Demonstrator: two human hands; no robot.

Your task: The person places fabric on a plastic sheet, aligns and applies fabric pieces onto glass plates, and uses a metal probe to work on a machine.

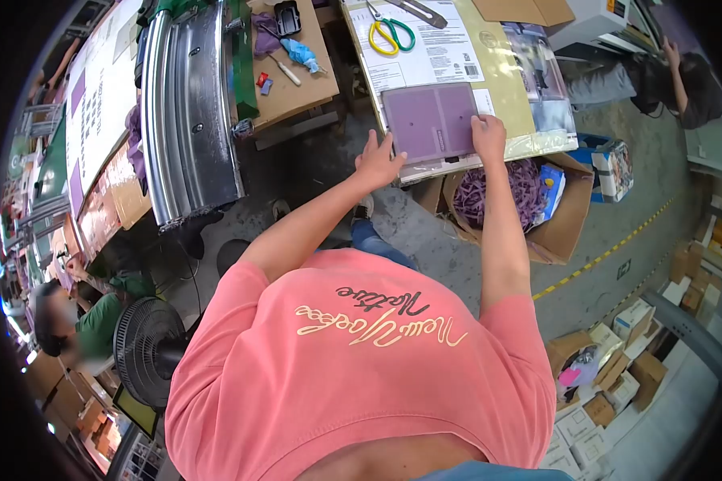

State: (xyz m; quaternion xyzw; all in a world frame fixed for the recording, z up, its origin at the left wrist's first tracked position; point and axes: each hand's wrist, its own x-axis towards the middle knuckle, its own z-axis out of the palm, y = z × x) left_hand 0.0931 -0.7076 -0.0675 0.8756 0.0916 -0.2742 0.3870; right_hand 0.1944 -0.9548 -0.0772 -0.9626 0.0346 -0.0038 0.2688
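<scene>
**Parts Are Hiding, Blurring and Running Off the Frame**

The purple panel (425,116) is covering part of the printed sheet (449,52), whose finest lines are appearing too small to read. The right hand (490,142) is hiding a bit of the purple panel's edge, and its fingertips are partly escaping view. The top edge is cutting off the grey tool (421,12). Purple shreds (497,192) are concealing the bottom of the carton (565,228). A blur is masking the face of the person in green (100,325).

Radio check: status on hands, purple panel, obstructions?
Left hand open, near-left corner. Right hand at right edge, grip unclear. Purple panel lying flat. Scissors beyond it, not touching.
</scene>
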